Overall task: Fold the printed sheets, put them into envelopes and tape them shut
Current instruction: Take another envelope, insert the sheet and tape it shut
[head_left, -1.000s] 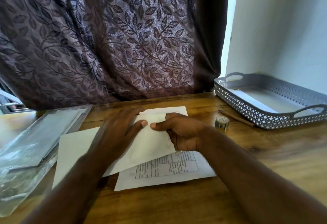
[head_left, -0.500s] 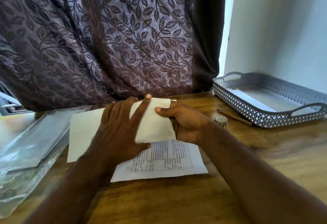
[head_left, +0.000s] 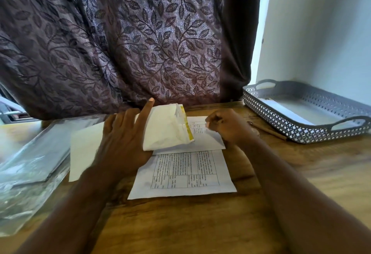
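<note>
My left hand [head_left: 122, 143] grips a white envelope [head_left: 166, 129] and holds it tilted up off the table, index finger stretched along its left side. A yellow strip runs along the envelope's open right edge. A folded printed sheet [head_left: 202, 139] lies just under and to the right of it. My right hand [head_left: 230, 126] is at that sheet's far right corner, its curled fingers pinching the edge. An unfolded printed sheet [head_left: 184, 175] with a table on it lies flat nearer me. A blank white sheet [head_left: 84, 149] lies under my left wrist.
A grey perforated tray [head_left: 297, 133] with handles stands at the right by the wall, something white lying in it. A thin brown stick [head_left: 269, 131] lies in front of it. Clear plastic packs [head_left: 30, 165] are piled at the left. A patterned curtain [head_left: 130, 43] hangs behind the wooden table [head_left: 190, 223].
My right hand has let go of the envelope and moved right to the folded sheet. My left hand has lifted and tilted the envelope, so its yellow-edged mouth faces right.
</note>
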`<action>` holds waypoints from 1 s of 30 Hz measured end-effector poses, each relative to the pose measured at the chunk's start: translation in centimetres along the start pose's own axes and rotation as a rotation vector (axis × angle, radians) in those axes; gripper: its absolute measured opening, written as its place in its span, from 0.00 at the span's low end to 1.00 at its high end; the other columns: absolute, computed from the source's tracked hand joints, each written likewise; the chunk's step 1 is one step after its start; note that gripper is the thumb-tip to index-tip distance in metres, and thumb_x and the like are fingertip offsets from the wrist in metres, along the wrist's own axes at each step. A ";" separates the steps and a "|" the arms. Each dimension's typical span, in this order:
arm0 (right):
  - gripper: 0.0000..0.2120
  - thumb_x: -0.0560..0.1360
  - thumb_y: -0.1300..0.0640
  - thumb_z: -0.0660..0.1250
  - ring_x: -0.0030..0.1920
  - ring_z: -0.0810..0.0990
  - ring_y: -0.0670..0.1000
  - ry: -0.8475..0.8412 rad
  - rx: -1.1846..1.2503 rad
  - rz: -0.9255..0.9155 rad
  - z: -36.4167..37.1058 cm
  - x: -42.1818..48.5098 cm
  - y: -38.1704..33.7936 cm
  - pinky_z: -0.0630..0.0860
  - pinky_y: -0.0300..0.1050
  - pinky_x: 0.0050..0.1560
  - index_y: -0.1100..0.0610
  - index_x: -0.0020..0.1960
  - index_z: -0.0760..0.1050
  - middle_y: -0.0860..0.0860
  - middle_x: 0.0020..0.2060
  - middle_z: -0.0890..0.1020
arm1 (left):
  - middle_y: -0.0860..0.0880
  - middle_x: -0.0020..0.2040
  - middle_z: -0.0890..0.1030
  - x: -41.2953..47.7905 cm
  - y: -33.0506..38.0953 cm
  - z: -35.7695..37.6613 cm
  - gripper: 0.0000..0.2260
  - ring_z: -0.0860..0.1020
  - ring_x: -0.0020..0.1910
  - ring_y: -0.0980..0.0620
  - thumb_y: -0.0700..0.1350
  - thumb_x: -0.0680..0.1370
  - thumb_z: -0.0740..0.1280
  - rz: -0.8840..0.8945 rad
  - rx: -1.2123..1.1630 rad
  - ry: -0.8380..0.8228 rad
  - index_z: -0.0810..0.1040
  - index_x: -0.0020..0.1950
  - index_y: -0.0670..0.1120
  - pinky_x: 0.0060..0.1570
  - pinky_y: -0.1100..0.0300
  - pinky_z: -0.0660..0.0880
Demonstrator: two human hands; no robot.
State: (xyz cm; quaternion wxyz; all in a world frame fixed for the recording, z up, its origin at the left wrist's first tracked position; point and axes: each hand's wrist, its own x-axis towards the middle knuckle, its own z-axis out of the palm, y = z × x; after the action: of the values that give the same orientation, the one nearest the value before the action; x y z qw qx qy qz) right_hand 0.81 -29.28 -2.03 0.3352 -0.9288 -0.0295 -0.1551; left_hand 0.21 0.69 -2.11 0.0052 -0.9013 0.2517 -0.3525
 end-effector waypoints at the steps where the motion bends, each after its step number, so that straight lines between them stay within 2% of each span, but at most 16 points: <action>1: 0.14 0.74 0.47 0.73 0.51 0.82 0.50 -0.037 -0.105 0.015 0.3 0.1 0.3 0.79 0.44 0.49 0.52 0.56 0.82 0.48 0.51 0.83 | 0.41 0.64 0.71 0.0 -0.1 0.1 0.48 0.71 0.59 0.40 0.68 0.68 0.63 -0.009 -0.001 -0.012 0.53 0.82 0.46 0.61 0.41 0.66; 3: 0.29 0.63 0.30 0.71 0.55 0.81 0.50 -0.074 -0.194 0.048 0.4 0.5 0.5 0.81 0.48 0.53 0.46 0.58 0.80 0.49 0.58 0.81 | 0.42 0.65 0.71 -0.1 -0.3 0.3 0.49 0.71 0.59 0.40 0.68 0.68 0.64 -0.029 -0.014 -0.030 0.52 0.82 0.47 0.62 0.40 0.66; 5: 0.39 0.55 0.22 0.66 0.56 0.80 0.51 -0.129 -0.247 0.052 0.3 0.9 0.8 0.81 0.52 0.55 0.44 0.59 0.78 0.51 0.61 0.79 | 0.42 0.66 0.70 -0.1 -0.6 0.6 0.51 0.70 0.61 0.40 0.68 0.66 0.66 -0.051 -0.039 -0.052 0.51 0.82 0.48 0.63 0.39 0.65; 7: 0.43 0.56 0.22 0.69 0.57 0.79 0.52 -0.229 -0.321 0.072 0.2 1.0 1.1 0.80 0.51 0.55 0.45 0.64 0.75 0.52 0.62 0.78 | 0.42 0.67 0.69 -0.2 -0.7 0.8 0.53 0.69 0.63 0.40 0.68 0.65 0.68 -0.066 -0.060 -0.076 0.49 0.82 0.49 0.64 0.36 0.65; 9: 0.42 0.62 0.27 0.73 0.60 0.77 0.53 -0.335 -0.393 0.085 0.2 0.9 1.1 0.78 0.49 0.55 0.48 0.69 0.72 0.53 0.65 0.75 | 0.42 0.66 0.69 -0.2 -0.7 1.0 0.53 0.69 0.62 0.40 0.68 0.65 0.68 -0.070 -0.061 -0.078 0.49 0.82 0.49 0.63 0.36 0.66; 14: 0.40 0.64 0.33 0.76 0.65 0.74 0.54 -0.351 -0.334 0.110 0.4 0.9 0.8 0.74 0.46 0.56 0.51 0.70 0.71 0.53 0.69 0.74 | 0.42 0.64 0.69 -0.3 -0.6 1.3 0.53 0.69 0.61 0.40 0.68 0.64 0.69 -0.080 -0.073 -0.062 0.51 0.82 0.48 0.61 0.35 0.68; 16: 0.36 0.67 0.39 0.78 0.65 0.74 0.54 -0.303 -0.286 0.139 0.4 0.6 0.6 0.75 0.47 0.57 0.53 0.69 0.72 0.52 0.69 0.75 | 0.42 0.65 0.69 -0.3 -0.7 1.4 0.53 0.69 0.62 0.40 0.68 0.64 0.69 -0.090 -0.080 -0.058 0.51 0.82 0.48 0.62 0.35 0.68; 19: 0.28 0.69 0.52 0.79 0.58 0.77 0.52 -0.164 -0.109 0.195 0.5 0.4 0.5 0.75 0.42 0.46 0.54 0.66 0.75 0.52 0.64 0.78 | 0.42 0.67 0.69 -0.3 -0.9 1.6 0.53 0.68 0.64 0.39 0.69 0.64 0.68 -0.110 -0.083 -0.058 0.51 0.82 0.48 0.63 0.34 0.66; 20: 0.26 0.69 0.55 0.79 0.56 0.78 0.52 -0.117 -0.040 0.215 0.5 0.3 0.4 0.76 0.43 0.44 0.55 0.65 0.76 0.53 0.61 0.80 | 0.42 0.67 0.68 -0.3 -0.9 1.8 0.53 0.68 0.65 0.39 0.70 0.64 0.68 -0.115 -0.078 -0.059 0.51 0.82 0.49 0.64 0.34 0.66; 23: 0.14 0.74 0.58 0.75 0.50 0.84 0.55 0.003 0.137 0.223 0.4 0.3 0.4 0.82 0.55 0.51 0.57 0.59 0.80 0.55 0.53 0.85 | 0.43 0.68 0.67 -0.3 -1.3 2.2 0.55 0.68 0.66 0.39 0.71 0.63 0.70 -0.141 -0.077 -0.069 0.50 0.82 0.49 0.65 0.34 0.64; 25: 0.07 0.78 0.58 0.70 0.43 0.86 0.58 0.106 0.353 0.255 0.1 -0.1 0.1 0.84 0.61 0.46 0.58 0.56 0.79 0.56 0.47 0.85 | 0.44 0.69 0.67 -0.3 -1.5 2.4 0.56 0.67 0.67 0.41 0.71 0.63 0.71 -0.165 -0.092 -0.074 0.48 0.82 0.51 0.66 0.34 0.64; 26: 0.07 0.80 0.59 0.67 0.39 0.87 0.57 0.174 0.441 0.265 -0.1 -0.2 -0.1 0.84 0.61 0.42 0.59 0.56 0.77 0.56 0.46 0.84 | 0.45 0.69 0.66 -0.3 -1.7 2.4 0.56 0.67 0.67 0.41 0.70 0.63 0.71 -0.179 -0.099 -0.076 0.47 0.82 0.51 0.67 0.34 0.64; 28: 0.10 0.81 0.59 0.65 0.38 0.85 0.52 0.340 0.475 0.242 -0.5 -0.3 -0.2 0.85 0.53 0.39 0.59 0.61 0.75 0.54 0.47 0.83 | 0.45 0.70 0.66 -0.4 -1.8 2.5 0.57 0.66 0.68 0.41 0.70 0.63 0.72 -0.209 -0.117 -0.084 0.46 0.82 0.52 0.67 0.35 0.63; 30: 0.13 0.81 0.58 0.65 0.43 0.83 0.47 0.498 0.498 0.209 -1.0 -0.3 -0.3 0.81 0.42 0.38 0.59 0.65 0.74 0.51 0.51 0.82 | 0.46 0.71 0.65 -0.3 -2.0 2.6 0.57 0.65 0.69 0.41 0.69 0.62 0.73 -0.235 -0.137 -0.091 0.45 0.82 0.53 0.68 0.35 0.62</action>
State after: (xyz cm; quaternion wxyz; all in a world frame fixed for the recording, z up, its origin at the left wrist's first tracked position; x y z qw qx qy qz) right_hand 0.25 -29.68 -1.25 0.5621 -0.7503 0.1111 -0.3296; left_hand 2.51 2.13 -3.88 -0.0863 -0.9379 0.1672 -0.2914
